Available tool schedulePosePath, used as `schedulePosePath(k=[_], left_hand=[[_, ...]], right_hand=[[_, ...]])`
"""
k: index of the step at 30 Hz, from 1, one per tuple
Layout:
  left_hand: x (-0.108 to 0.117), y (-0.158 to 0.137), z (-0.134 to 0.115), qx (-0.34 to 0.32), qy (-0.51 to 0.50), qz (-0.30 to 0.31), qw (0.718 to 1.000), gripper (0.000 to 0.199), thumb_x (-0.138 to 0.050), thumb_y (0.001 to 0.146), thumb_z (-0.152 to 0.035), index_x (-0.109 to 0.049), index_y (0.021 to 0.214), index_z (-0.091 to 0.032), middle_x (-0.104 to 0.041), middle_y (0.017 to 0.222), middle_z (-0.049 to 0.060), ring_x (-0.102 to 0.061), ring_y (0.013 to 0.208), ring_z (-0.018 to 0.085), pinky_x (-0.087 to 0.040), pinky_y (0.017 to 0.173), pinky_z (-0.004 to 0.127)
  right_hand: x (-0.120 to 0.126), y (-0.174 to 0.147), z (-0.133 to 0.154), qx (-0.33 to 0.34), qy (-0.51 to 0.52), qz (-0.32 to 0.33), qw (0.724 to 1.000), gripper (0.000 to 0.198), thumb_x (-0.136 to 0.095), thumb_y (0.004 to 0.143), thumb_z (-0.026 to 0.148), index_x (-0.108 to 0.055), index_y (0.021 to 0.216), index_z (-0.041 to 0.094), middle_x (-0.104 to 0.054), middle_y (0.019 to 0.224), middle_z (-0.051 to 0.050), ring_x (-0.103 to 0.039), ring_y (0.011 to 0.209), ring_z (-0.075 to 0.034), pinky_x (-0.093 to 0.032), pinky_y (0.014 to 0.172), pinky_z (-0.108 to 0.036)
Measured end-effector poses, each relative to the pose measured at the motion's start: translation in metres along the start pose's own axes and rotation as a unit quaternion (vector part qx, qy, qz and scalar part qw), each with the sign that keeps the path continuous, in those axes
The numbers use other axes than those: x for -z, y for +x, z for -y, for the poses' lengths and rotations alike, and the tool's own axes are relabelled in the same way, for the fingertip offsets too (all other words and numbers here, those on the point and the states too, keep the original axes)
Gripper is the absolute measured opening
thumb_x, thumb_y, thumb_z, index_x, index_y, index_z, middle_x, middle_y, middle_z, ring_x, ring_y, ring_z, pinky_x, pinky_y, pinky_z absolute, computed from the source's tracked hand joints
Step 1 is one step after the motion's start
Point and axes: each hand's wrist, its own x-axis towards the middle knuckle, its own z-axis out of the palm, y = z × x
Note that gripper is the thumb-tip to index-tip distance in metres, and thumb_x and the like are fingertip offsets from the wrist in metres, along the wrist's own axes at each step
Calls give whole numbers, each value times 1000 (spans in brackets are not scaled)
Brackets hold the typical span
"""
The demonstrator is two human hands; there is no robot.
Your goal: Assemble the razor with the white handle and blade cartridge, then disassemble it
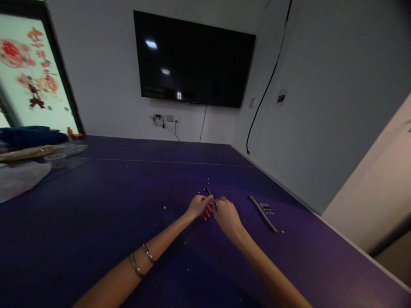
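In the head view my left hand (199, 207) is closed, thumb and fingers pinching a slim dark tool (208, 192) with a short angled head at its far tip. My right hand (226, 214) is closed at the near end of the same tool, its fingers curled and partly hidden from me. Both hands are close together just above the purple tabletop (135, 222). To the right of them lies a long thin greyish rod (263, 214). Beside it is a small clear packet (267, 208) with dark pieces in it.
White specks are scattered on the tabletop around my hands. At the far left lie a plastic bag (22, 177) and dark blue cloth (34, 136). A black cable (263, 94) hangs by the right wall, and a television (195, 60) is mounted at the back.
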Motion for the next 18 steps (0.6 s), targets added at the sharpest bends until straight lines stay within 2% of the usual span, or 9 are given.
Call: schedulePosePath(k=[3, 7, 11, 14, 18], left_hand=[[4, -3, 0, -47, 48, -7, 998, 47, -43, 76, -58, -52, 63, -13, -53, 49, 0, -50, 36, 11, -39, 38, 22], [10, -5, -3, -95, 170, -41, 980, 52, -38, 78, -56, -49, 49, -15, -44, 38, -2, -47, 38, 12, -35, 40, 22], [16, -6, -10, -84, 328, -47, 940, 48, -33, 83, -44, -54, 52, -14, -49, 43, 1, -53, 49, 13, -35, 46, 21], [26, -5, -11, -67, 380, -34, 922, 42, -35, 83, -37, -59, 57, -13, -56, 51, 3, -56, 56, 14, -36, 50, 21], [52, -1, -4, -37, 433, -18, 900, 35, -41, 81, -33, -63, 64, -13, -61, 59, 6, -59, 60, 16, -37, 54, 22]], right_hand=[[-1, -3, 9, 22, -15, -6, 1000, 25, -40, 87, 15, -64, 93, 13, -61, 90, -12, -61, 79, -19, -42, 65, -25], [-4, -6, 18, 45, -45, -14, 998, 27, -40, 85, 9, -61, 102, 9, -60, 95, -15, -58, 86, -21, -44, 69, -26], [-3, -11, 23, 78, -55, -26, 995, 27, -40, 86, 11, -62, 100, 9, -61, 93, -15, -57, 86, -22, -45, 70, -27], [4, -16, 20, 98, -30, -46, 994, 30, -38, 88, 22, -66, 90, 11, -62, 87, -13, -58, 84, -21, -43, 76, -28], [15, -20, -7, 54, 4, -37, 998, 34, -38, 88, 28, -68, 86, 12, -64, 86, -12, -59, 83, -19, -41, 79, -26]])
